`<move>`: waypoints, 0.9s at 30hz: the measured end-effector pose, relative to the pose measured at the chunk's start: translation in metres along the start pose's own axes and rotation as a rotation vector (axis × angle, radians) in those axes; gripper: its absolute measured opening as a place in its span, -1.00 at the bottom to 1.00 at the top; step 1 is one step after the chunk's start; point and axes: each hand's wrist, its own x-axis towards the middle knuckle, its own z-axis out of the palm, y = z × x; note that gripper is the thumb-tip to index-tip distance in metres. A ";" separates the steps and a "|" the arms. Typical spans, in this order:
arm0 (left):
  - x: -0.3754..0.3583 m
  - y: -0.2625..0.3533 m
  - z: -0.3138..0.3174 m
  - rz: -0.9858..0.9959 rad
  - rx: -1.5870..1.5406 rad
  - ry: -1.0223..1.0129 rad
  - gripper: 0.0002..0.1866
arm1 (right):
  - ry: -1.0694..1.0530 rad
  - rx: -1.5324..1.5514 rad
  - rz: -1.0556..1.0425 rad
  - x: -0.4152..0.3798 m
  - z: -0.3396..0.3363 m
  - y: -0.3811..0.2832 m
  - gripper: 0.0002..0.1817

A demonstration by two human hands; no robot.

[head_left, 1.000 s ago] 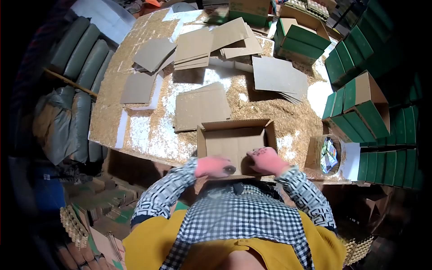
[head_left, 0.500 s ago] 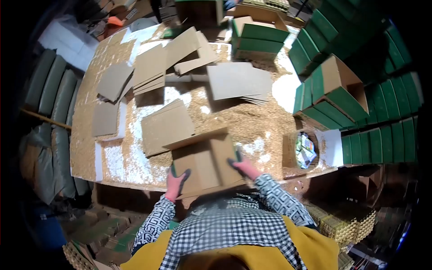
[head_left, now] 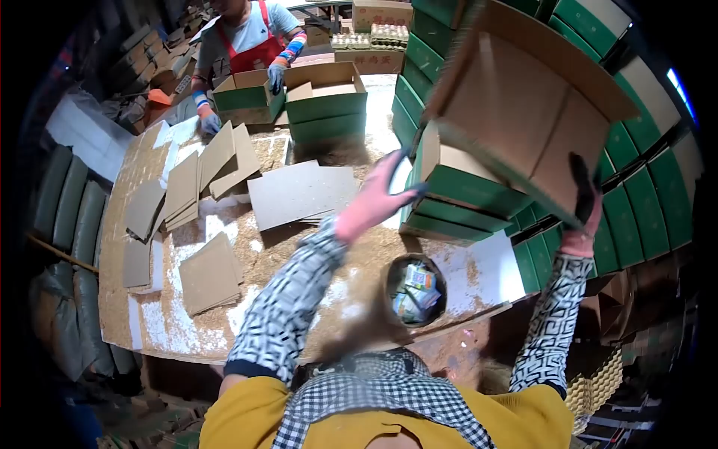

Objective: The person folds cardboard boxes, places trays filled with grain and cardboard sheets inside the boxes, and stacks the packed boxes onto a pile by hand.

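One broad desk (head_left: 120, 262): scattered with tan crumbs over white patches, filling the middle of the view.
Green carton rows (head_left: 639, 224): stacked along the right side.
Co-worker (head_left: 258, 37): a person in a red apron across the desk, one gloved hand (head_left: 277, 78) at the rim of an open green box, the other (head_left: 210, 121) near the brown sheets.
Held carton (head_left: 516, 97): open, tilted, blurred, in the air at upper right, its brown inside facing the wearer; it overlaps the green stack (head_left: 471, 191) in view, and whether they touch I cannot tell.
Grey sheets (head_left: 303, 193): fanned in a loose pile, mid-desk.
Brown sheets (head_left: 209, 273): one pile nearer the wearer, more lying farther left.
Round tub (head_left: 390, 299): near the desk's front edge, holding packets.
Right hand (head_left: 587, 206): pink-gloved, fingers gripping the held carton's near edge.
Left hand (head_left: 374, 198): pink-gloved, fingers spread and holding nothing, beside the green stack.
Packets (head_left: 419, 290): colourful, inside the tub.
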 end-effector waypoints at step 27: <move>-0.452 -0.069 -0.102 -0.302 0.489 -0.680 -0.23 | -0.625 -0.172 0.434 -0.372 0.230 0.085 -0.34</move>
